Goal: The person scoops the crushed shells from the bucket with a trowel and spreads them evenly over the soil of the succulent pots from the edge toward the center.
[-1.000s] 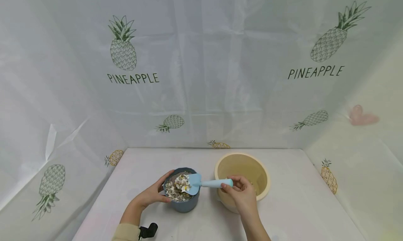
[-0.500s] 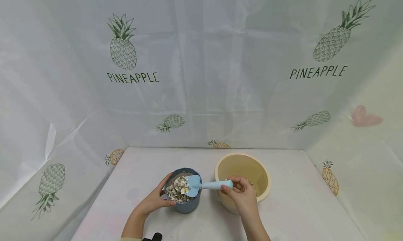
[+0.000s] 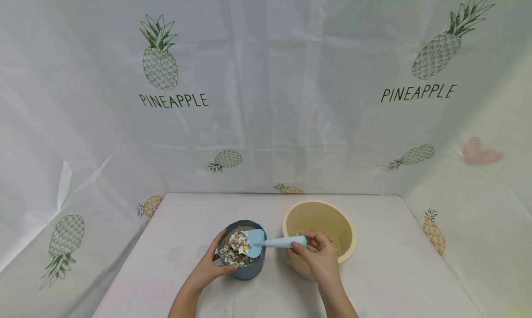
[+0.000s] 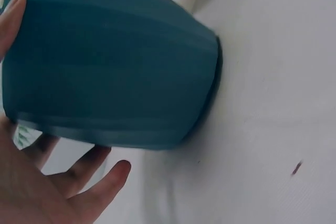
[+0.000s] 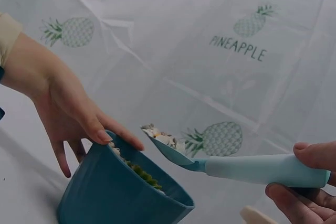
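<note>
A round blue-grey flower pot (image 3: 248,273) stands on the table, filled with whitish-brown gravel (image 3: 232,257); the right wrist view shows a green succulent (image 5: 144,176) inside it. My left hand (image 3: 206,267) grips the pot's left side, thumb at the front and fingers spread around the far side. With my right hand (image 3: 324,255) I pinch the handle end of a light-blue hand trowel (image 3: 284,242). Its blade (image 5: 176,157) is held above the pot's opening, apart from the rim, carrying a small heap of gravel (image 5: 160,136).
A larger cream-coloured bucket (image 3: 350,251) stands just right of the pot, beneath and behind my right hand, with some gravel inside. The white-covered table (image 3: 386,272) is enclosed by pale curtains (image 3: 291,101) printed with pineapples.
My left forearm has swung rightward, its sleeve leaving the head view, and the thumb has slid along the pot's front. The trowel and right hand have barely moved.
</note>
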{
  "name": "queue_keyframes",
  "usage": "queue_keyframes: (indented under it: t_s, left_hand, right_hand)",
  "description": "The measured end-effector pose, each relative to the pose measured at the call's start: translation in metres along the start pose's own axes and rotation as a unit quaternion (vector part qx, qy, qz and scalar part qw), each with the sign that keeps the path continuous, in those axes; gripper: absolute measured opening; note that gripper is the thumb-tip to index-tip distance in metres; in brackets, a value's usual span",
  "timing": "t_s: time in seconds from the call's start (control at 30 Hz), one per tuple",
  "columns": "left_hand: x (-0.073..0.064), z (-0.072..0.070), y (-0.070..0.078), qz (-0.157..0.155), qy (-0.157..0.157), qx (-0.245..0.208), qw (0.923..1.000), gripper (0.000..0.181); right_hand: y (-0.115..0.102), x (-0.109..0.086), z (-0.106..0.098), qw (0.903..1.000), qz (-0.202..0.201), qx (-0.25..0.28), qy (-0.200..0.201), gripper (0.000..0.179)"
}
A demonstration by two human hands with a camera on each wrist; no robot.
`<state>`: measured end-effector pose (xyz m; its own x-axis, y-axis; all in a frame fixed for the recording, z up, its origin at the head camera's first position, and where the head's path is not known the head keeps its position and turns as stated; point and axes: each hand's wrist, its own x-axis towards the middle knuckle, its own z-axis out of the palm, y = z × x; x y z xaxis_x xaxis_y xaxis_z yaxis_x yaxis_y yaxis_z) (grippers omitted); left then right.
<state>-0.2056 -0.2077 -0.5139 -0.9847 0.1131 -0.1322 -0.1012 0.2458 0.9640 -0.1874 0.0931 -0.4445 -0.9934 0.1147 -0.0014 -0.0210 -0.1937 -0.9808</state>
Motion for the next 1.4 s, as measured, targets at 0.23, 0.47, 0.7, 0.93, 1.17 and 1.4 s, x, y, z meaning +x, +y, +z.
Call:
queue_keyframes:
  t_s: [0.23, 0.47, 0.7, 0.93, 1.17, 1.4]
  left_hand:
    - [-0.003, -0.001, -0.002, -0.007, 0.002, -0.028, 0.9996, 0.101]
    - [-0.009, -0.004, -0.004, 0.005, 0.009, -0.050, 0.9987, 0.088]
    - [-0.010, -0.005, -0.005, -0.003, 0.021, -0.058, 0.9981, 0.083]
    - [-0.013, -0.006, -0.002, -0.001, 0.048, -0.035, 0.9982, 0.091]
    - [-0.020, -0.007, 0.013, -0.001, 0.064, 0.086, 0.9943, 0.096]
    - [-0.017, -0.017, 0.024, 0.015, 0.045, 0.183, 0.9820, 0.097]
  right_hand:
    - [0.001, 0.001, 0.003, 1.0000, -0.007, 0.005, -0.004, 0.038]
    - [0.001, 0.000, 0.013, 0.9998, -0.011, 0.004, -0.014, 0.037]
    - [-0.004, 0.004, 0.022, 0.9986, -0.016, -0.039, -0.032, 0.037]
    - [-0.008, 0.012, 0.029, 0.9888, -0.048, -0.128, -0.060, 0.033]
    - [-0.011, 0.020, 0.038, 0.9788, -0.054, -0.170, -0.100, 0.031]
    - [-0.021, 0.022, 0.047, 0.9644, -0.082, -0.215, -0.129, 0.028]
